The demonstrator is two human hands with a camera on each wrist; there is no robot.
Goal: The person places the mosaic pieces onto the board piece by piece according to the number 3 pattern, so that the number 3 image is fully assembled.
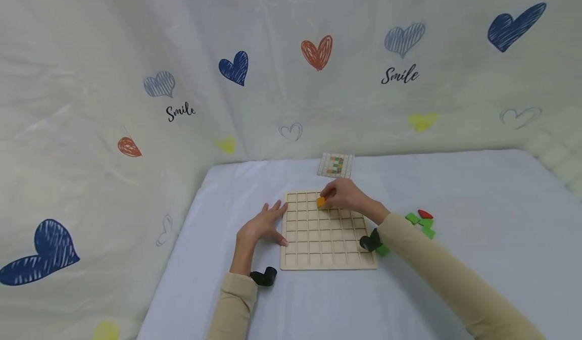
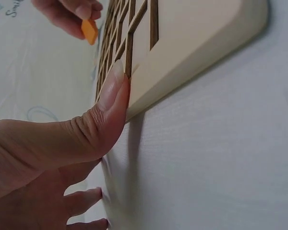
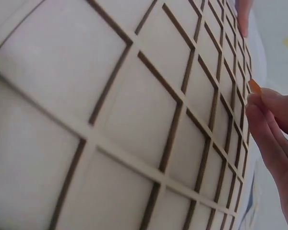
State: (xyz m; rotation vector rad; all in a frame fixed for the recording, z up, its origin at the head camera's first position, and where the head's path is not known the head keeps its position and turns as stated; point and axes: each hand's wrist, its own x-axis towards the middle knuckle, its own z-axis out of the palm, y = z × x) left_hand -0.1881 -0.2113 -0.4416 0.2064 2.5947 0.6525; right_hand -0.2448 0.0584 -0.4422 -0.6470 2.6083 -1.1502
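Note:
A wooden grid board (image 1: pixel 313 264) lies on the white-covered table, its square cells bare where they show. My right hand (image 1: pixel 346 194) pinches an orange square tile (image 1: pixel 321 201) between thumb and fingers over the far rows of the board. In the left wrist view the orange tile (image 2: pixel 90 31) is held tilted, apart from the cells. My left hand (image 1: pixel 261 225) is spread at the board's left edge, with the thumb (image 2: pixel 113 91) touching the rim and the other fingers straight.
Behind the board lies a pattern card (image 1: pixel 335 165) with coloured squares. Right of it are several green tiles (image 1: pixel 427 223) and a red piece (image 1: pixel 425 213); another green tile (image 1: pixel 382 250) lies by the board's right edge. A curtain printed with hearts hangs behind the table.

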